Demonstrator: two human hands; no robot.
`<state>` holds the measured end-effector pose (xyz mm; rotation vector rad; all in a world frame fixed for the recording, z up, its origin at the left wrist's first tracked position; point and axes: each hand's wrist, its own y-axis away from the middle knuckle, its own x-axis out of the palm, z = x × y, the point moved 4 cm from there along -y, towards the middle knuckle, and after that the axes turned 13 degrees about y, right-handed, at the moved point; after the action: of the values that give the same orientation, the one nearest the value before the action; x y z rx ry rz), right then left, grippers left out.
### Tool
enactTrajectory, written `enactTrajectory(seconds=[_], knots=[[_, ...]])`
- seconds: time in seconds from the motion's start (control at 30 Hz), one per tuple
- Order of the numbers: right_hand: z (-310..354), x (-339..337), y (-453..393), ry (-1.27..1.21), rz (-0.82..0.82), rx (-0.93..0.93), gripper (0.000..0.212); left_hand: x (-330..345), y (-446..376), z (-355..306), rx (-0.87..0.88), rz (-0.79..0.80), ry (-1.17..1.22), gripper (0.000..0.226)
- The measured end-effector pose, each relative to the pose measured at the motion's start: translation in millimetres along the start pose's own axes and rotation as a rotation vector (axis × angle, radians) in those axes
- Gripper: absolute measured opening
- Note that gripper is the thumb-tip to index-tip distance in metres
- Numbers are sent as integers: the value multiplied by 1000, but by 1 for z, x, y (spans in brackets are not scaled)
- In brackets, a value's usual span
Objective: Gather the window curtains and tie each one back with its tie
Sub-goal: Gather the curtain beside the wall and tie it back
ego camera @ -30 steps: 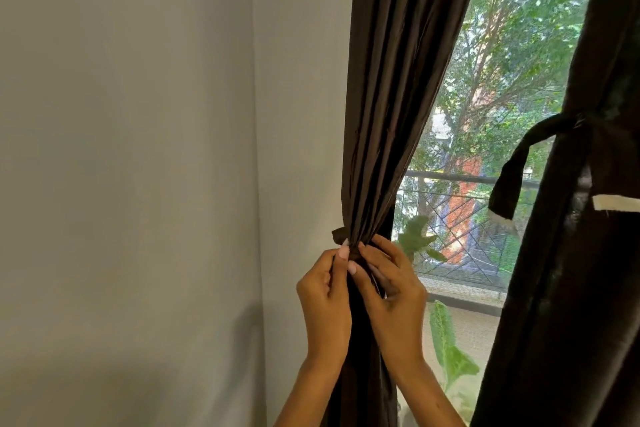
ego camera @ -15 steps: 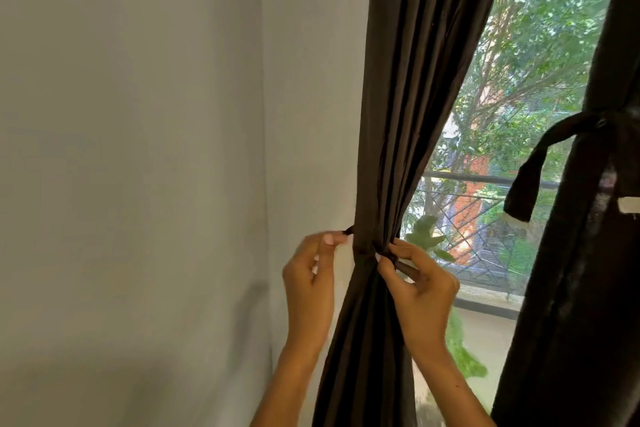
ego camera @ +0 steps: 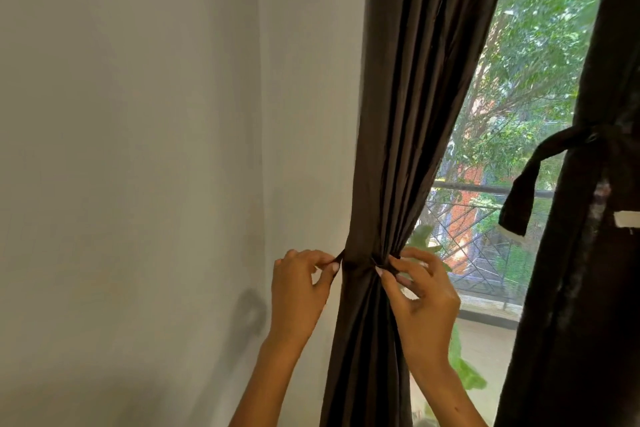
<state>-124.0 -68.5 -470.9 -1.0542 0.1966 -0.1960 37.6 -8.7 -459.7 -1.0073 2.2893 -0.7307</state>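
The left dark brown curtain (ego camera: 412,121) hangs gathered into folds beside the wall, pinched in at waist height by its matching dark tie (ego camera: 360,262). My left hand (ego camera: 299,291) pinches one end of the tie at the curtain's left edge. My right hand (ego camera: 420,298) pinches the other end at the curtain's right edge. The two hands are apart, one on each side. The right curtain (ego camera: 585,253) hangs at the right edge, bound by its own tie (ego camera: 530,184), whose loose end dangles to the left.
A plain pale wall (ego camera: 138,149) fills the left half and meets the window wall in a corner. Behind the window (ego camera: 512,114) are trees, a metal railing (ego camera: 485,189) and green plant leaves (ego camera: 464,371) low down.
My hands moved apart from the front of the curtain to its two sides, drawing the tie ends outward. The view shifted slightly left and nearer.
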Motion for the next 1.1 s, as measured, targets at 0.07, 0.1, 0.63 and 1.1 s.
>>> enactTrajectory(seconds=[0.07, 0.1, 0.63, 1.1], knots=[[0, 3, 2, 57, -38, -17, 28, -7, 17, -17, 54, -41, 62, 10], [1, 4, 4, 75, -47, -30, 26, -9, 23, -26, 75, -40, 88, 16], [10, -9, 8, -80, 41, -102, 36, -6, 22, -59, 193, 129, 252, 11], [20, -8, 6, -23, 214, -295, 32, -5, 21, -42, -231, 178, 631, 8]])
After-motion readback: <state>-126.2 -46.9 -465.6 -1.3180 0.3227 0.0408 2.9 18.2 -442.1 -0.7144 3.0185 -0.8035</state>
